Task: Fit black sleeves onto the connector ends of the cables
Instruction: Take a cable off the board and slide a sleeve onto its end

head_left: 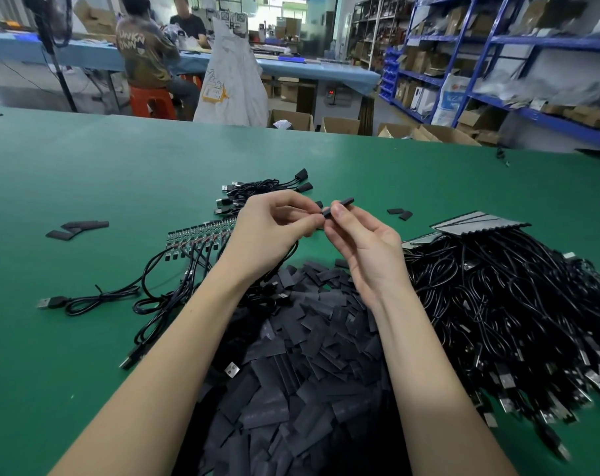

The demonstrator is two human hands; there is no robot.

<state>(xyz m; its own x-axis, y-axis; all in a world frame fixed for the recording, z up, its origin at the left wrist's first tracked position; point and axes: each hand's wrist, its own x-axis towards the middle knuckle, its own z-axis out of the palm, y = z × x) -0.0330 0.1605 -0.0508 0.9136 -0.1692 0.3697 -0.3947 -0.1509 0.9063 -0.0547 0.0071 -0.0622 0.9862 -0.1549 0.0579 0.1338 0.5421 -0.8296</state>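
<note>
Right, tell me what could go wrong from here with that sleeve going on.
1. The right hand pinches the black sleeve only at one end, while the left hand holds the cable end at its mouth; it may slip or go on crooked.
2. A dropped sleeve would fall into the pile of loose sleeves below and be hard to tell apart.
3. The forearms hang over the tangled cable heap; a snag could drag cables.

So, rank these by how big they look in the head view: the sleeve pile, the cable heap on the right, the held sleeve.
1. Sleeve pile, though it lies nearest the camera, so its lead over the heap is unsure.
2. Cable heap.
3. Held sleeve, clearly smallest.
</note>
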